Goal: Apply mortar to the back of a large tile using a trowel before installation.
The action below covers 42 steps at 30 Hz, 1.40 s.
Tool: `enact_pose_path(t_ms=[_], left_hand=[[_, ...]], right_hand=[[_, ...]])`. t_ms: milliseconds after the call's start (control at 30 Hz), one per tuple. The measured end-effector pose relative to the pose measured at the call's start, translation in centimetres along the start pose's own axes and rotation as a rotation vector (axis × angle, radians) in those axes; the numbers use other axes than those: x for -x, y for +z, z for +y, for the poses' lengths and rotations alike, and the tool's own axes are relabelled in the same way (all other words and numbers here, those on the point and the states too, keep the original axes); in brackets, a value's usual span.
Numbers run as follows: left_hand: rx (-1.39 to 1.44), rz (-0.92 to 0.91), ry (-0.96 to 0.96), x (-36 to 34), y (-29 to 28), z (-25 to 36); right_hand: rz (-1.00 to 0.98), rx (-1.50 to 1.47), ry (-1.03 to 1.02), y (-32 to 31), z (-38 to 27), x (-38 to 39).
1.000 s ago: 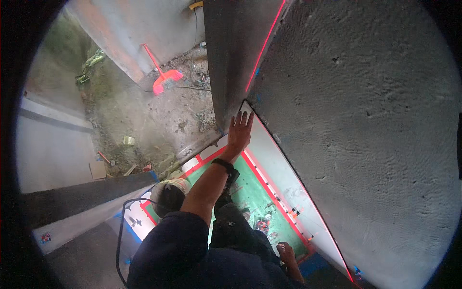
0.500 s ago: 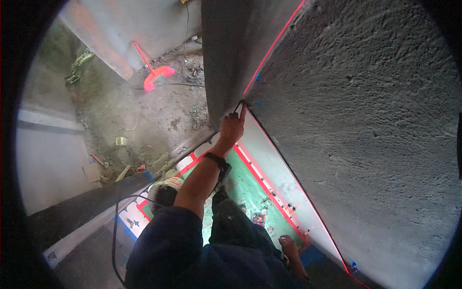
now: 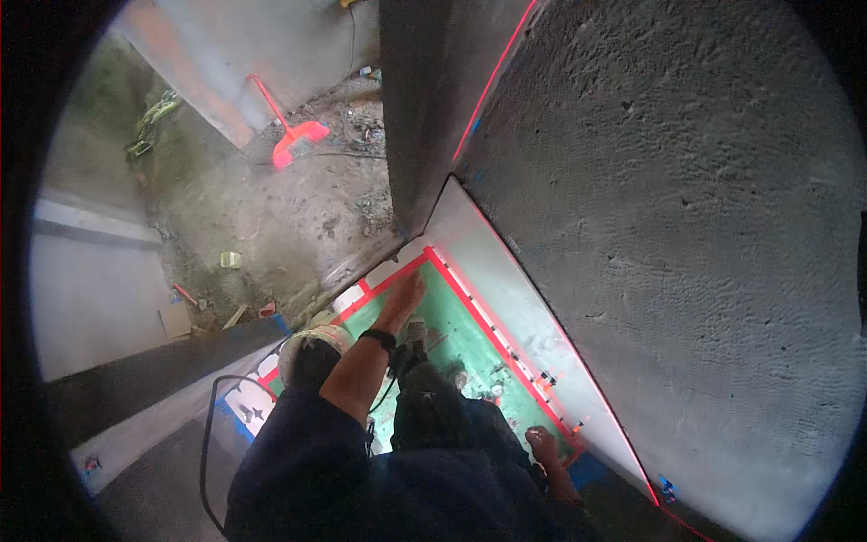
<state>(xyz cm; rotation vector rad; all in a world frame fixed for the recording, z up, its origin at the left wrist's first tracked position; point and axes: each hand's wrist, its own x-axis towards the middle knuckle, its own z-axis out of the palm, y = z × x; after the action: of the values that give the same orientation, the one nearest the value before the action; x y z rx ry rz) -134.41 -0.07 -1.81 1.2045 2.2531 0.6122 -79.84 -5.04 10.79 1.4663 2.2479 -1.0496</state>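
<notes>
- Left hand (image 3: 406, 291): centre of frame, above the upper part of a green surface (image 3: 452, 316). Blurred; fingers point up-frame, their spread unclear. Grip, and contact with the surface, cannot be told.
- Dark band (image 3: 377, 340) on left wrist.
- Right hand (image 3: 542, 444): lower right of centre, near the surface's lower right corner. Fingers look curled in; cannot tell whether anything is held.
- Green surface: centre of frame, edged by a red border (image 3: 427, 254); small debris scattered on its lower part.
- White panel (image 3: 506, 289): right of the border, tapering to a point at upper centre. Small clips (image 3: 546, 378) near its lower left edge.
- Textured grey wall (image 3: 677, 226): fills right of frame, meeting the panel's right edge.
- Red line (image 3: 494, 84): upper centre, running down along the corner.
- Bucket (image 3: 331, 337): left of left forearm, near it.
- Dark cable (image 3: 208, 434): lower left, looped.
- Red broom (image 3: 293, 143): upper left, on rough ground (image 3: 289, 212).
</notes>
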Motion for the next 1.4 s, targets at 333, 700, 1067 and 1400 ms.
enact_pose_path(t_ms=[333, 700, 1067, 1400], left_hand=[[0.349, -0.317, -0.542, 23.4, 7.6, -9.7], [1.250, -0.374, -1.060, 57.4, 12.5, 1.8], [1.342, 0.177, -1.084, 71.9, 11.2, 4.3], [0.993, 0.293, -1.118, 72.8, 20.8, -4.0]], right_hand=[[-0.068, 0.388, -0.558, -4.2, 7.6, -6.7], [-0.769, 0.208, -0.593, 4.0, 9.8, -10.0], [-0.956, 0.554, -0.539, 5.8, 5.4, -6.2], [-0.413, 1.101, -0.854, 1.7, -11.4, -12.5]])
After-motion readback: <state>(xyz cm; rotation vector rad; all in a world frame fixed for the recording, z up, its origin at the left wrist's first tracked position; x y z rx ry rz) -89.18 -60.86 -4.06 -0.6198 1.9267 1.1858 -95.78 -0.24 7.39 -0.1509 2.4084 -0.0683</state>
